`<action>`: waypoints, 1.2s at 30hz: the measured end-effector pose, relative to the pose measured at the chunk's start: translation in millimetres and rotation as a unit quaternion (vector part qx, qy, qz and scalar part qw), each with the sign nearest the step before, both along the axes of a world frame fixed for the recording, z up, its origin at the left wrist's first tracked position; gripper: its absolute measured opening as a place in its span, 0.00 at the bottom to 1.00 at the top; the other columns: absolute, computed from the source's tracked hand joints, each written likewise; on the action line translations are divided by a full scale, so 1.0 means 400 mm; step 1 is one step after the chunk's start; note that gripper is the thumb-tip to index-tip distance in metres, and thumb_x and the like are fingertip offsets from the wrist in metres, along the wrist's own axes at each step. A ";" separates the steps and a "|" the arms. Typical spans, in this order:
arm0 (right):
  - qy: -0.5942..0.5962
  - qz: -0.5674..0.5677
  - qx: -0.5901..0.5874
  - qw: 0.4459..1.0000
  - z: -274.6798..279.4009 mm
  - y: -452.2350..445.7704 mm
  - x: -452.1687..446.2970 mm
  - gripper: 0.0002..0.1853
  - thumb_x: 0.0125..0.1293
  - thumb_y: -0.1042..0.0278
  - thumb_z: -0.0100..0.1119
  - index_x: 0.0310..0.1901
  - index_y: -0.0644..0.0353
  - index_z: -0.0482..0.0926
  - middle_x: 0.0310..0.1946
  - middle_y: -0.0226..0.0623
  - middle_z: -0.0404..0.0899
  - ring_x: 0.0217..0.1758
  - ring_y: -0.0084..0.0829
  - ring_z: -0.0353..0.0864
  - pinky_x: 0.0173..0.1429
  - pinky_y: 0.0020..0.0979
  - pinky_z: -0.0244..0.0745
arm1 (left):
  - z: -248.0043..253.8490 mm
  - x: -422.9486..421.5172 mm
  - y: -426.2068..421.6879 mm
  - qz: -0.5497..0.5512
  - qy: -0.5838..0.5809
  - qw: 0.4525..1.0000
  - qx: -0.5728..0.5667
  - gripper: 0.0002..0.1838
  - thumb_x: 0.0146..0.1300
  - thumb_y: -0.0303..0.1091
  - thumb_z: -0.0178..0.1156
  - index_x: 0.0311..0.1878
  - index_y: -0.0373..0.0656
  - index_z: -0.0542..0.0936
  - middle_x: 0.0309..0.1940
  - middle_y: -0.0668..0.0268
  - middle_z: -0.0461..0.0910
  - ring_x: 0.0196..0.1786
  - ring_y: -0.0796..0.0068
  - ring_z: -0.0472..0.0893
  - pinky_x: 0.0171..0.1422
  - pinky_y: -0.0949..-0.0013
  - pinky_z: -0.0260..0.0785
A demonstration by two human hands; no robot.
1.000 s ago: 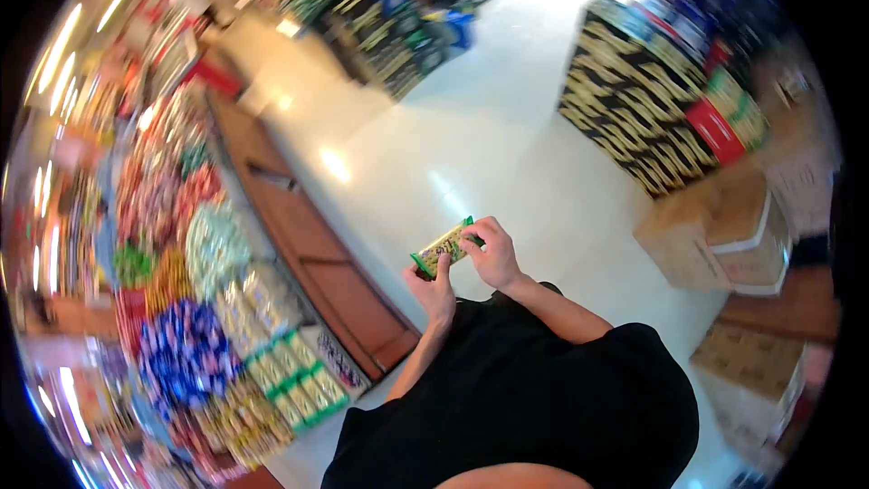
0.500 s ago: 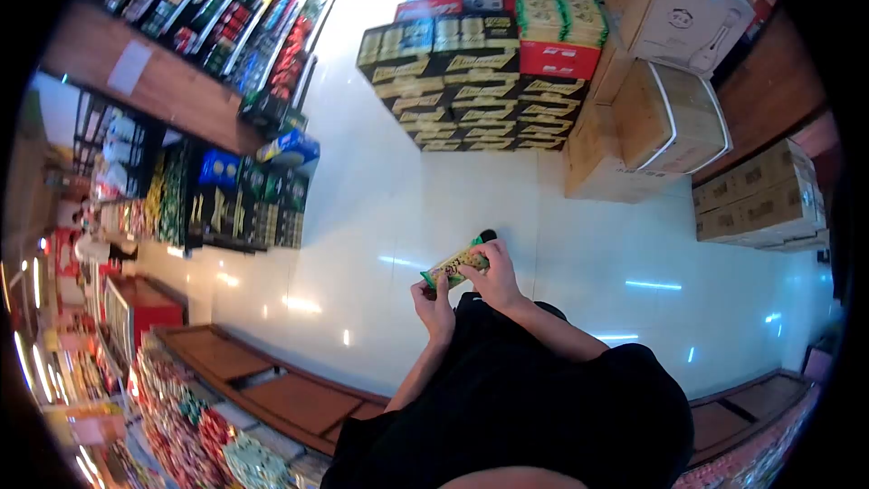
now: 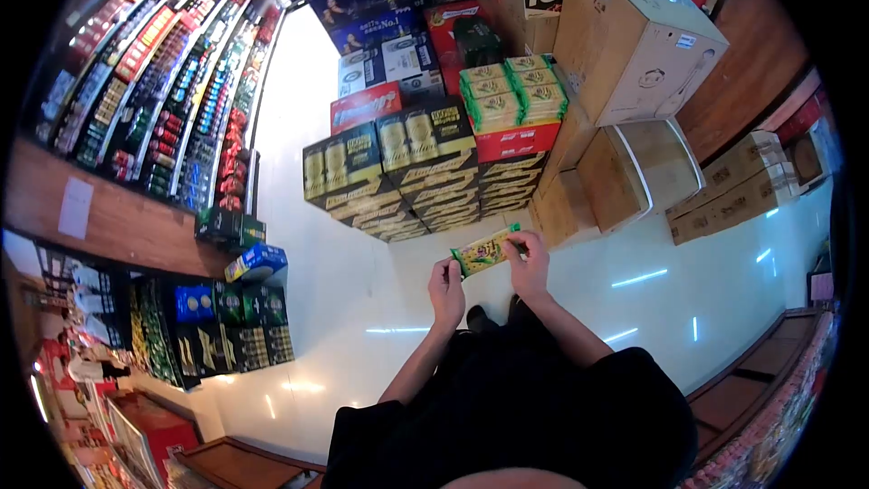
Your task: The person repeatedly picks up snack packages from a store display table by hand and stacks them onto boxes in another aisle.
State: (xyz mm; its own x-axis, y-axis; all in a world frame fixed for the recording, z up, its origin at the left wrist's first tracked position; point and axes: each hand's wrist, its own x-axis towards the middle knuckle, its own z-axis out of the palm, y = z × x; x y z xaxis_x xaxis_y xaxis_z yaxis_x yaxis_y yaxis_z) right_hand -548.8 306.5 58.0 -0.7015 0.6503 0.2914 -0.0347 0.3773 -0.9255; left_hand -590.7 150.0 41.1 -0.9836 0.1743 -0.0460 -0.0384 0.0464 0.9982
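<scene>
Between my two hands stretches a green-and-yellow packet of crackers [image 3: 483, 254], its printed face turned up toward me. The fingers of my left hand [image 3: 445, 293] are closed on its left end. At the other end my right hand [image 3: 529, 270] pinches the green edge between thumb and fingers. The packet is held above the floor, in front of my body. Just beyond it, similar green packs [image 3: 511, 95] lie in two rows on a red carton [image 3: 518, 140].
Stacked black-and-gold beer cases [image 3: 398, 172] stand ahead, with large cardboard boxes [image 3: 643, 45] to their right. Bottle shelves [image 3: 172, 91] line the left side, and more cases [image 3: 226, 326] stand below them. A person [image 3: 95, 369] is far off at left. Wooden display edges [image 3: 760, 362] are near me.
My hands have moved apart to the packet's two ends, and its face now shows more fully. The view has shifted, bringing the stacked cases and green packs nearer.
</scene>
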 end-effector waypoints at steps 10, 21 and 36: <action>0.012 -0.036 -0.151 0.988 -0.101 0.311 -0.377 0.11 0.62 0.76 0.62 0.45 0.62 0.75 0.35 0.31 0.75 0.38 0.21 0.74 0.43 0.25 0.71 | 0.000 -0.383 0.324 -0.029 0.065 0.991 -0.110 0.16 0.61 0.33 0.66 0.46 0.33 0.75 0.34 0.64 0.80 0.36 0.78 0.77 0.42 0.74 0.71; -0.064 0.028 -0.065 0.995 -0.028 0.710 -0.854 0.16 0.60 0.70 0.64 0.48 0.63 0.74 0.35 0.40 0.80 0.39 0.36 0.80 0.45 0.36 0.74 | -0.018 -0.890 0.666 0.017 0.043 0.997 -0.066 0.17 0.63 0.33 0.64 0.48 0.29 0.77 0.35 0.61 0.82 0.37 0.77 0.80 0.44 0.73 0.73; -0.258 0.114 0.042 0.958 -0.037 0.778 -0.991 0.22 0.65 0.62 0.58 0.57 0.64 0.70 0.47 0.49 0.78 0.49 0.47 0.79 0.51 0.45 0.73 | -0.047 -1.034 0.765 0.070 0.014 0.971 -0.230 0.17 0.60 0.34 0.65 0.48 0.32 0.79 0.36 0.55 0.82 0.37 0.65 0.82 0.45 0.66 0.74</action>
State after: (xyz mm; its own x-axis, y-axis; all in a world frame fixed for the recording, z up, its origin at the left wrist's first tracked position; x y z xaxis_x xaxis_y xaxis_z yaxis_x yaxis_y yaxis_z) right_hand -945.1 617.5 43.2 -0.8870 0.4533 -0.0885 0.3300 0.4880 -0.8081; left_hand -1004.3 456.0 22.4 -0.9981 0.0051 -0.0607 -0.0507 0.4831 0.8741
